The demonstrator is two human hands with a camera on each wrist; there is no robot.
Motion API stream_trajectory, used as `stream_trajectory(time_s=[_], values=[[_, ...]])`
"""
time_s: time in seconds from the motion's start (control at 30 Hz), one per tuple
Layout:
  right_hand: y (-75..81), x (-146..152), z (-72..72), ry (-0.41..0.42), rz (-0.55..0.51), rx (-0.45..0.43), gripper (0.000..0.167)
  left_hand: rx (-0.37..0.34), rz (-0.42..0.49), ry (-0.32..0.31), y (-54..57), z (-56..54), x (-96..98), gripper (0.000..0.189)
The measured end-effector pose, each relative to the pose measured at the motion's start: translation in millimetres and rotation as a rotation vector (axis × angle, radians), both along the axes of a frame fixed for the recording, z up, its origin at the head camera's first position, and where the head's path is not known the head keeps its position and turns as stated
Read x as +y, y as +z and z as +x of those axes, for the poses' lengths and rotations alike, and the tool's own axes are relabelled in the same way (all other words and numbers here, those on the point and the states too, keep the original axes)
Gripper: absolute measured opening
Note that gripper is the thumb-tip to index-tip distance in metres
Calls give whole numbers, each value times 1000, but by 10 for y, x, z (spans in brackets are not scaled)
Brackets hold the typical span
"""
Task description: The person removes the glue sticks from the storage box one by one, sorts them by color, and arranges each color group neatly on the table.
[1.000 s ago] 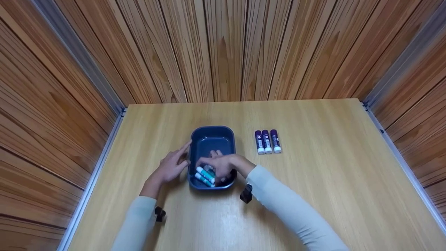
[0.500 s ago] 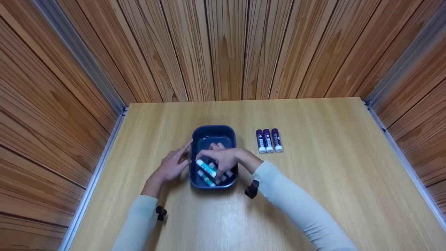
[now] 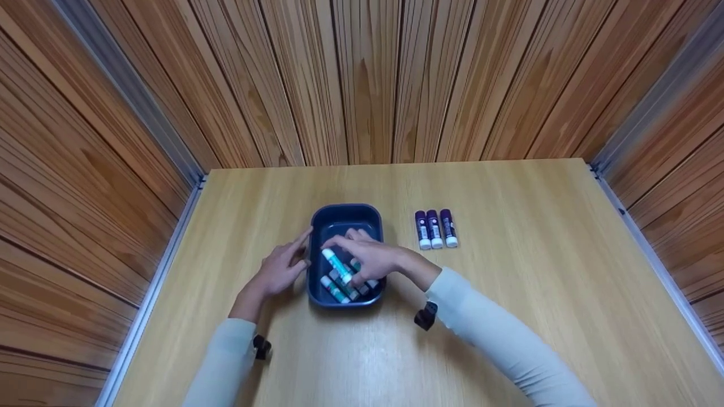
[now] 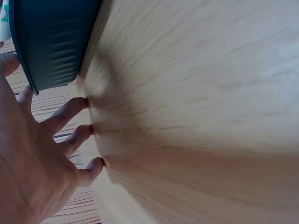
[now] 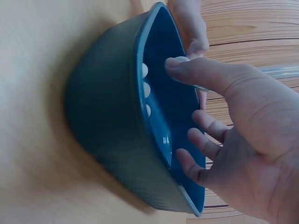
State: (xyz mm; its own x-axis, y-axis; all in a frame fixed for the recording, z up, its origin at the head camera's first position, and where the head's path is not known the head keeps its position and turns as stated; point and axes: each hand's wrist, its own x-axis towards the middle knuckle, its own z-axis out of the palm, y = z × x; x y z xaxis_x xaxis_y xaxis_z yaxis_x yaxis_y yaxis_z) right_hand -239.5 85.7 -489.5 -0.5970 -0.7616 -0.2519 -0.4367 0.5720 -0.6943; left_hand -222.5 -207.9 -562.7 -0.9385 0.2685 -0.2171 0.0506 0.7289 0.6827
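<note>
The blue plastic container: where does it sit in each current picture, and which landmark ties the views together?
Head: the blue plastic container is slightly left of and below centre.
Left wrist: upper left corner, cut off by the top edge.
Right wrist: just left of centre, spanning nearly the full height.
Shared landmark: the left hand, beside it in all three.

Head view looks down from above; wrist views, low and close, share the tray (image 5: 105, 95)
</note>
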Motion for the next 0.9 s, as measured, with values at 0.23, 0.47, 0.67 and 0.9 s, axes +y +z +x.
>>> stream_trajectory(time_s=[0.23,0.47,0.67,0.9], values=[[-6,154,52,-46,-68,-1,85,5,-2,0,-8,4,24,79],[-2,332,75,-92,-87,-5,84,3,-4,16,-5,9,29,79],[3,478,128,-139,-83,-14,85,-1,-15,21,-8,18,24,78],[6,681,129,-199,-92,11,88,-1,-14,21,-1,12,21,77]])
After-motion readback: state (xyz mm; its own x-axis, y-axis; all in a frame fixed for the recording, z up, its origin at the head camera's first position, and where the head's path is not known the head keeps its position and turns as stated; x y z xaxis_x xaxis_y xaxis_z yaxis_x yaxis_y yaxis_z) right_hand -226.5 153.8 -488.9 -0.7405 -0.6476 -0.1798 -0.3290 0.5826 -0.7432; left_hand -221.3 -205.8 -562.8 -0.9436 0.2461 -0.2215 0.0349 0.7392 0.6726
